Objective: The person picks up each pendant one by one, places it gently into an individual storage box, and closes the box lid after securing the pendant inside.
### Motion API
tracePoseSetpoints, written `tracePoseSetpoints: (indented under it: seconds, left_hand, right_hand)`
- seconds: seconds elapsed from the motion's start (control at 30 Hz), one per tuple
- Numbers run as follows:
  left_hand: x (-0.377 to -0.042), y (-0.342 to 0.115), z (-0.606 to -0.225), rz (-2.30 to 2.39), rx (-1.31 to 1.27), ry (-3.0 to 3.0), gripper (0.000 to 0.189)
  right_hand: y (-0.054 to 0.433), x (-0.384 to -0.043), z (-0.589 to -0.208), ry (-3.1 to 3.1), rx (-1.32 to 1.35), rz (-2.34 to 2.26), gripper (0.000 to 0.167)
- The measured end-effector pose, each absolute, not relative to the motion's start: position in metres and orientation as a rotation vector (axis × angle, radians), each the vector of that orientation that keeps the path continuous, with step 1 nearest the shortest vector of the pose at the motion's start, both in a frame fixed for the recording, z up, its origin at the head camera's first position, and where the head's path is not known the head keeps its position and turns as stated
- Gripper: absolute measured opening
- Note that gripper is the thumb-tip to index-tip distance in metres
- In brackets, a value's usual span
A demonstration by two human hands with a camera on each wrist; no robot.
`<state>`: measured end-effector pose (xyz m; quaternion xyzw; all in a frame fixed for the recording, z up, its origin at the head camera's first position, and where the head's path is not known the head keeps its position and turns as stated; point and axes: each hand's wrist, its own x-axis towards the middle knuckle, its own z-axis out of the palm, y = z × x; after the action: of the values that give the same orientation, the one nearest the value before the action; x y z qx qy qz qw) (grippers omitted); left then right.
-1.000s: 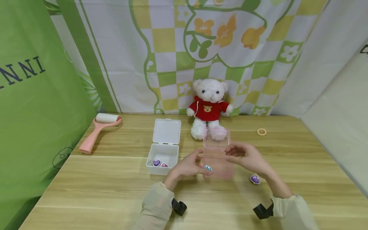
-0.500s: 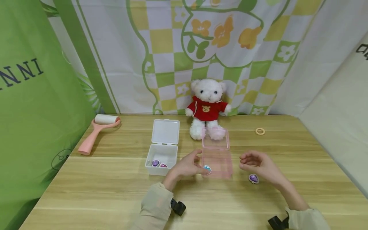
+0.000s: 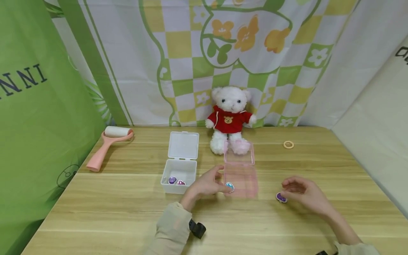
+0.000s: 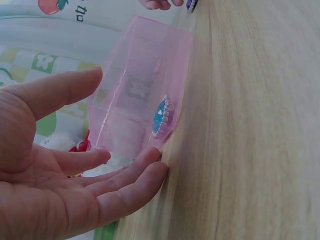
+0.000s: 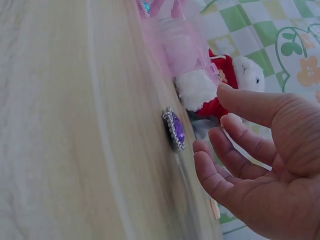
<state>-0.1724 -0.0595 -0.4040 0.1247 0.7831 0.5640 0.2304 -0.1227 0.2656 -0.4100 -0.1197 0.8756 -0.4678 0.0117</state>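
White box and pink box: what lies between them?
In the head view, the left hand is between the white box and pink box, with tabletop showing beyond it.

A wood-grained counter, banded in pale yellow and tan, spreads up from six o'clock to the middle of the head view, its far corners rounded. Behind it, at twelve o'clock, hangs a creased printed cloth, checked in green, yellow and white, with orange flowers towards one o'clock and a broad green stripe at ten. Bright green fabric fills nine o'clock, bearing dark letters and, between eight and nine, a small line drawing. An off-white panel stands at three o'clock. The light is soft
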Motion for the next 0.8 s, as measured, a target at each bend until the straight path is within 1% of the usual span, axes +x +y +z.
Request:
tracePoseSetpoints:
  seconds: [0.27, 0.57, 0.8]
  left_hand:
    - [-0.173, -0.060, -0.404, 1.559, 0.343, 2.146, 0.082]
    - [-0.173, -0.060, -0.404, 1.547, 0.348, 2.153, 0.082]
    - [-0.172, -0.060, -0.404, 1.540, 0.352, 2.160, 0.082]
  right_hand:
    - [0.273, -0.121, -0.418, 2.731, -0.277, -1.414, 0.038]
    - [0.275, -0.120, -0.424, 2.864, -0.260, -1.156, 0.041]
    - [0.271, -0.120, -0.423, 2.900, -0.293, -1.060, 0.042]
